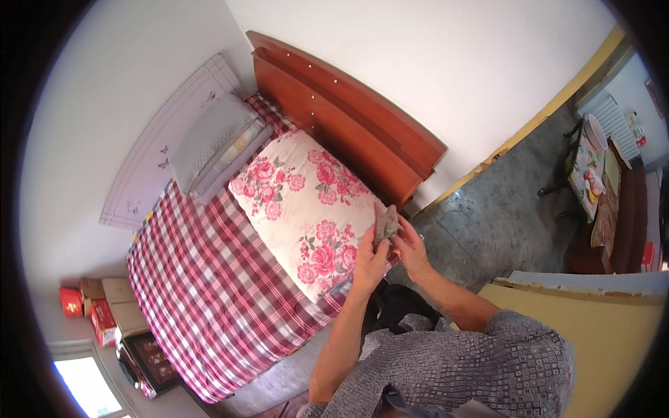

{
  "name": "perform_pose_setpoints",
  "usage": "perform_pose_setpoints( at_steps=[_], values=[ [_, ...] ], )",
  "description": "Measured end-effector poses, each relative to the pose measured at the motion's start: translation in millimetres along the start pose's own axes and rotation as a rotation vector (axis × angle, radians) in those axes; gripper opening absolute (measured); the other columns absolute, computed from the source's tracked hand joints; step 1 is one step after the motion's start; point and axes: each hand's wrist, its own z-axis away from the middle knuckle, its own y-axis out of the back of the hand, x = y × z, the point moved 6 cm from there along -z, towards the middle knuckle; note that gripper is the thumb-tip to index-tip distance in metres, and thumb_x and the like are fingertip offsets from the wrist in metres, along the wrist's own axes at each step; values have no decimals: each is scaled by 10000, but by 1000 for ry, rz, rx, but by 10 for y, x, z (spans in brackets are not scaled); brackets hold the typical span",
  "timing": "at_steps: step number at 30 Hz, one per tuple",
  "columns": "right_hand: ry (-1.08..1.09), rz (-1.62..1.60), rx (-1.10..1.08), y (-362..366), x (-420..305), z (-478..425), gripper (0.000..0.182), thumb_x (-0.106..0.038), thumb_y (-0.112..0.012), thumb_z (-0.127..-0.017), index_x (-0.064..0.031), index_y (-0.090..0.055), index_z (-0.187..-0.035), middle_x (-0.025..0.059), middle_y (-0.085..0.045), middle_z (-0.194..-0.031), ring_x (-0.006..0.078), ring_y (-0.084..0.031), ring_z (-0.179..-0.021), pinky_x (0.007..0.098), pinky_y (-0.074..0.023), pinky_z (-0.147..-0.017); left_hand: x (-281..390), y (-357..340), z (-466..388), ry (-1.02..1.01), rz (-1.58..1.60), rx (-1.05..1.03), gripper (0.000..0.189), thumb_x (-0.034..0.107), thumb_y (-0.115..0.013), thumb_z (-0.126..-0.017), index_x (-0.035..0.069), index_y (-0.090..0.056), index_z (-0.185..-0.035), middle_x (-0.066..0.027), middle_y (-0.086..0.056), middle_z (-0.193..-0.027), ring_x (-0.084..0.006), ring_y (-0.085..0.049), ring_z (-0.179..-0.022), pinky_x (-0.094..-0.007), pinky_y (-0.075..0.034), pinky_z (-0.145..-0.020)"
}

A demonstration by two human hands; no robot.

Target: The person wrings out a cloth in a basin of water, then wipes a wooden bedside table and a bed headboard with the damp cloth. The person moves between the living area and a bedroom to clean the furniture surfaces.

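Observation:
Between my two hands is a small folded cloth (387, 223), dull pinkish grey. My left hand (370, 261) grips its near left side, thumb on top. On its right side, my right hand (411, 245) pinches it with the fingertips. Both hands are in front of my body, near the corner of a white quilt with pink roses (292, 209). That quilt lies folded on a bed covered by a red and white checked sheet (209, 292). What the cloth is exactly, I cannot tell.
A reddish wooden footboard (345, 120) stands along the bed's far side. Grey pillows (214, 141) are stacked by the pale headboard (157, 157). Cardboard boxes (123, 305) sit beyond the bed. To the right, a doorway opens past grey floor (470, 209) to a brown sofa (622, 224).

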Motion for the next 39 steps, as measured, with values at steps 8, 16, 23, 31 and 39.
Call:
perform_pose_setpoints(
  at_steps=[8,16,23,31,39],
  values=[
    [729,636,302,-326,-1754,-274,575,34,-645,-971,-3,-496,-1524,179,-584,-1479,270,-588,-1334,373,-481,-1098,1064,-730,-756,-172,157,-295,410,10,-668,-1013,-21,-549,-1404,-61,-645,-1285,-135,-618,-1153,-302,-527,-992],
    [816,1712,285,7,-1718,-1729,494,-140,-712,-886,-75,-636,-1370,159,-618,-1417,402,-579,-1220,522,-445,-1042,344,-323,-1910,-121,-342,39,505,196,-753,-952,-11,-571,-1375,-182,-667,-1307,-269,-662,-1189,-382,-532,-1025],
    [832,1660,236,-159,-1571,-1843,552,-126,-714,-846,-46,-624,-1385,173,-635,-1368,433,-572,-1188,558,-424,-1028,448,-560,-2484,-499,-684,-48,487,37,-662,-910,-20,-568,-1384,-238,-583,-1407,-421,-552,-1325,-437,-464,-1122],
    [707,1631,83,95,-1499,-1895,517,-141,-721,-830,-6,-645,-1323,220,-652,-1238,436,-586,-1181,581,-417,-1044,320,-777,-2781,-445,-680,-81,614,-104,-630,-843,16,-525,-1437,-214,-460,-1481,-432,-529,-1343,-435,-492,-1099],
    [700,1629,42,-37,-1579,-1826,508,-197,-725,-861,4,-632,-1318,229,-651,-1194,452,-594,-1148,594,-422,-1042,304,-621,-2926,-333,-721,-198,658,-118,-678,-772,53,-571,-1399,-173,-514,-1354,-385,-587,-1232,-414,-543,-975]
  ],
)
